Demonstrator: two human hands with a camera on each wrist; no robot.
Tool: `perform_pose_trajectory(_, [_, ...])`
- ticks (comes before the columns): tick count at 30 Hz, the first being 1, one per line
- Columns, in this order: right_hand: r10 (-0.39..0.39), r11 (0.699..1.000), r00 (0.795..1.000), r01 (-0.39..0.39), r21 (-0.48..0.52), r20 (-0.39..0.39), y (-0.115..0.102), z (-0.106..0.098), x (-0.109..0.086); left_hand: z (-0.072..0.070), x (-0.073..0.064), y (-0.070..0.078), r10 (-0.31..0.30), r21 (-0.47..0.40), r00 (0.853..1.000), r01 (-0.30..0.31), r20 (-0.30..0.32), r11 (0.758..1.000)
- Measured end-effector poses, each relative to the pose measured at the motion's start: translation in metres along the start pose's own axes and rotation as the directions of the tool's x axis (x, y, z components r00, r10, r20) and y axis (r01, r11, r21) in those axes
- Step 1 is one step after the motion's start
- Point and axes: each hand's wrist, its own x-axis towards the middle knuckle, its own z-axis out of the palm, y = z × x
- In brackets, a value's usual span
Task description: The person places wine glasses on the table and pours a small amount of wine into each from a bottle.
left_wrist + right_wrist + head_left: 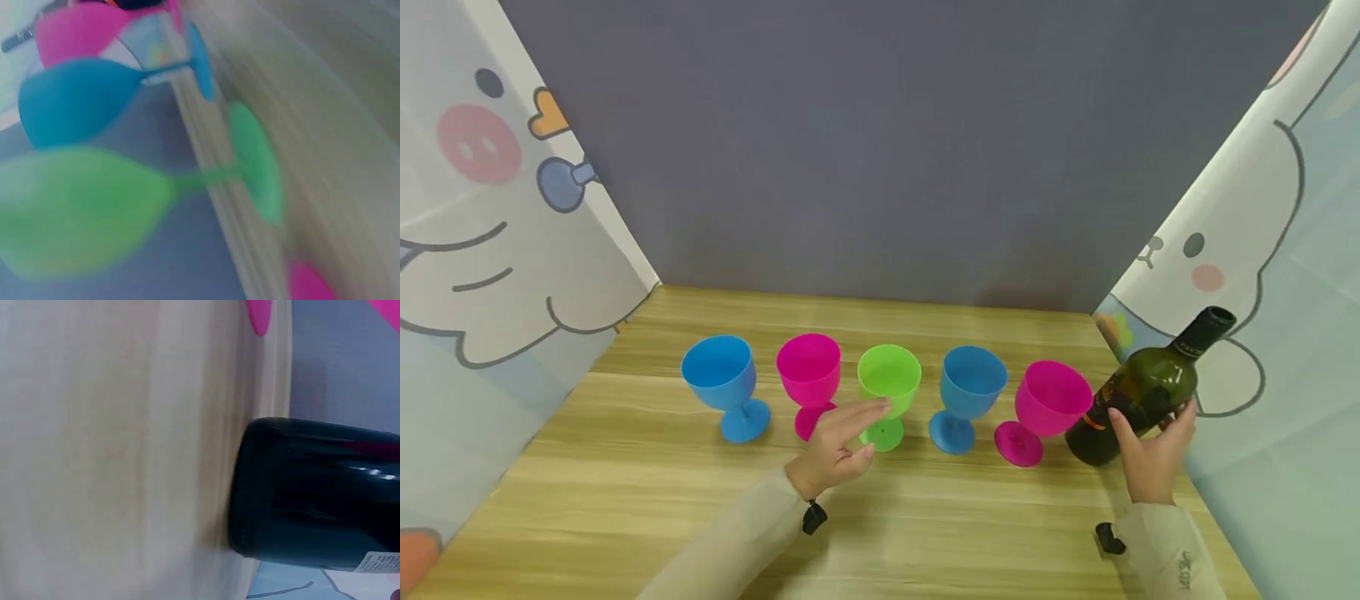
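Goblet (1051, 404) beside the bottle (1150, 382) gripped by the right hand (1153, 460) could be toppled by a leftward swing; left hand (841, 443) outstretched, empty.

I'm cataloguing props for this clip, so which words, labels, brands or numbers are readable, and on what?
None reads with certainty.
Green bottle, at the neck: perhaps "PA...", too small to be sure.
Dark label on its body: markings unreadable.
White sticker on it: barcode-like marks, too blurred.
Right sleeve: script, too small to read.
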Motion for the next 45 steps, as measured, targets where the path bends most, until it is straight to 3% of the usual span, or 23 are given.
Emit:
perform_pose_trajectory(4, [0.003,0.999,1.000,-0.002,0.032,-0.006,-0.001,-0.004,0.006,0.021,0.018,0.004,-0.026,-0.084,0.994,0.035,0.105,0.996])
perform_pose_trajectory(8, [-0.002,1.000,1.000,0.001,0.012,0.010,-0.002,-0.010,0.011,0.033,0.032,0.010,-0.129,-0.145,0.972,0.158,0.196,0.977])
perform_pose_trajectory(13, [0.035,0.999,0.999,-0.035,-0.012,0.021,-0.005,-0.014,0.015,0.043,0.051,0.021,-0.272,-0.217,0.921,0.336,0.277,0.916])
perform_pose_trajectory(18, [0.034,0.999,0.999,-0.034,0.003,0.019,-0.008,-0.016,0.021,0.054,0.070,0.028,-0.352,-0.279,0.868,0.456,0.351,0.845])
perform_pose_trajectory(20, [0.038,0.999,0.999,-0.038,0.004,0.027,-0.009,-0.017,0.023,0.060,0.078,0.031,-0.399,-0.250,0.818,0.524,0.416,0.814])
perform_pose_trajectory(21, [0.053,0.999,0.998,-0.053,0.006,0.040,-0.010,-0.017,0.025,0.062,0.082,0.032,-0.427,-0.219,0.780,0.564,0.457,0.796])
perform_pose_trajectory(24, [0.112,0.994,0.989,-0.113,0.003,0.097,-0.011,-0.018,0.029,0.071,0.092,0.034,-0.501,-0.105,0.645,0.666,0.577,0.738])
perform_pose_trajectory(25, [0.135,0.991,0.984,-0.136,0.000,0.118,-0.012,-0.018,0.030,0.074,0.094,0.034,-0.512,-0.080,0.609,0.687,0.606,0.722])
perform_pose_trajectory(27, [0.165,0.986,0.975,-0.166,-0.005,0.150,-0.013,-0.018,0.031,0.080,0.097,0.034,-0.522,-0.062,0.549,0.726,0.653,0.685])
perform_pose_trajectory(28, [0.169,0.985,0.973,-0.170,-0.008,0.156,-0.014,-0.018,0.032,0.083,0.098,0.034,-0.523,-0.064,0.532,0.740,0.666,0.670])
perform_pose_trajectory(32, [0.177,0.984,0.972,-0.176,-0.019,0.155,-0.017,-0.019,0.032,0.094,0.102,0.033,-0.514,-0.071,0.522,0.745,0.681,0.663])
perform_pose_trajectory(35, [0.197,0.980,0.968,-0.194,-0.031,0.156,-0.017,-0.019,0.033,0.101,0.104,0.033,-0.518,-0.065,0.537,0.733,0.666,0.677])
perform_pose_trajectory(38, [0.224,0.975,0.960,-0.220,-0.043,0.168,-0.016,-0.018,0.034,0.104,0.102,0.033,-0.537,-0.068,0.536,0.746,0.651,0.662])
perform_pose_trajectory(41, [0.235,0.972,0.955,-0.227,-0.062,0.180,-0.014,-0.019,0.034,0.107,0.098,0.034,-0.533,-0.100,0.558,0.744,0.636,0.661])
perform_pose_trajectory(45, [0.216,0.975,0.960,-0.204,-0.087,0.180,-0.014,-0.019,0.033,0.115,0.095,0.034,-0.496,-0.148,0.599,0.718,0.629,0.680])
